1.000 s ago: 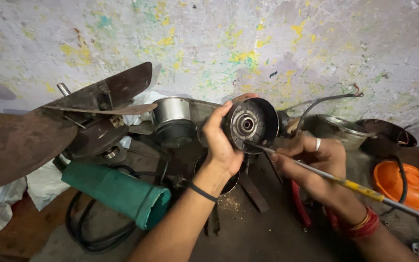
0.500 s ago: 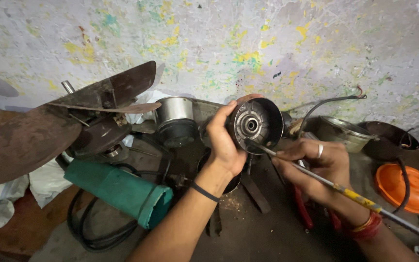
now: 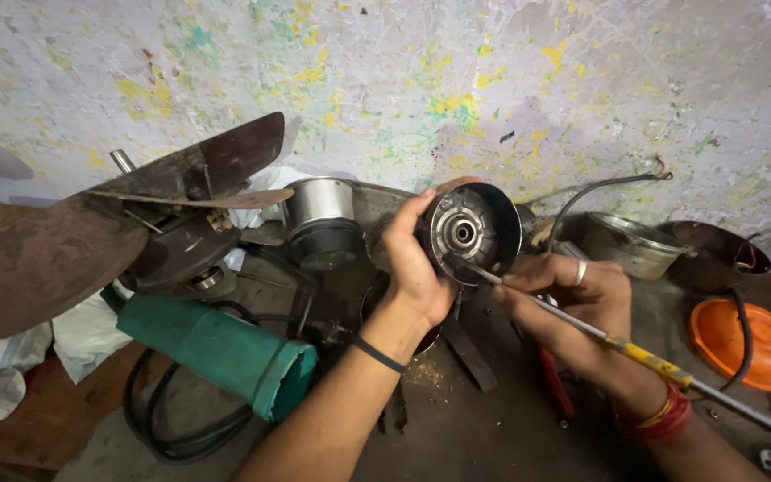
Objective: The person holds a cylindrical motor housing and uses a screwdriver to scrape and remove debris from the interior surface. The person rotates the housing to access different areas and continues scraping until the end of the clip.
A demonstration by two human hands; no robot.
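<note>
Motor housing (image 3: pixel 470 232) in left hand (image 3: pixel 412 268).

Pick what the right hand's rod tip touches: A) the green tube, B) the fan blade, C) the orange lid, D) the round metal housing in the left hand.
D: the right hand holds a thin rod whose tip meets the lower rim of the housing, which the left hand holds up.

Counted: two hands, left (image 3: pixel 417 268) at centre and right (image 3: pixel 573 303) at four o'clock, one round motor housing (image 3: pixel 470 232), one thin rod (image 3: pixel 635 353), one green tube (image 3: pixel 216 348) at eight o'clock, one orange lid (image 3: pixel 747 344) at three o'clock.
</note>
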